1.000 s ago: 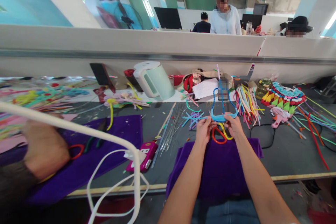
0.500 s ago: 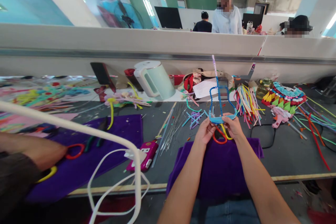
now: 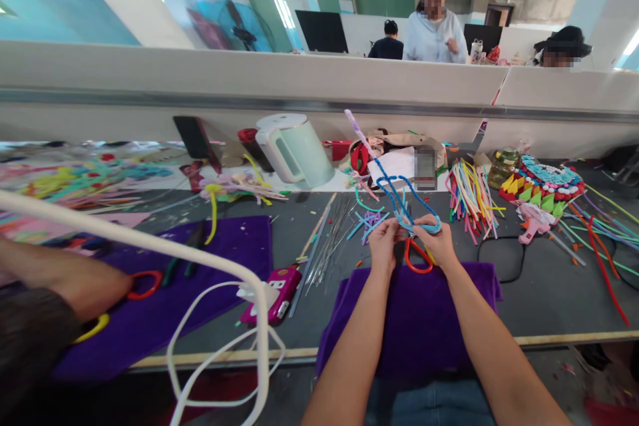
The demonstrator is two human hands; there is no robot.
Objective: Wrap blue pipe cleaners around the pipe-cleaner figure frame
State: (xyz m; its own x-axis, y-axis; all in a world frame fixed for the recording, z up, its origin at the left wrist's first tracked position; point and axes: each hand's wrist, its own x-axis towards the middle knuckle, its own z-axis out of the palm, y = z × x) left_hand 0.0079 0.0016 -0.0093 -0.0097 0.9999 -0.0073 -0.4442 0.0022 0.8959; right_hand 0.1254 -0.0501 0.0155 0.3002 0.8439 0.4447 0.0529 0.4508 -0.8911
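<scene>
A blue pipe-cleaner frame (image 3: 392,198) with a long stem, pale purple at its tip, leans up and to the left between my hands. My left hand (image 3: 385,244) pinches the lower left of the frame. On its lower right side, where light blue loops bunch together, my right hand (image 3: 435,239) is closed. Just below my fingers lie scissors (image 3: 418,269) with one red and one yellow handle loop, partly hidden by my hands. A folded purple cloth (image 3: 419,326) lies under my forearms.
A pale green kettle (image 3: 307,153) stands at the back. Bundled colored pipe cleaners (image 3: 476,196) and a pink glue gun (image 3: 531,221) lie to the right. A white tubular arm (image 3: 200,249) crosses the left foreground, near another person's arm (image 3: 64,276).
The blue frame has tilted to the left and turned, so its loops now look narrower. Both hands have shifted slightly left. The standing person across the partition has raised a hand.
</scene>
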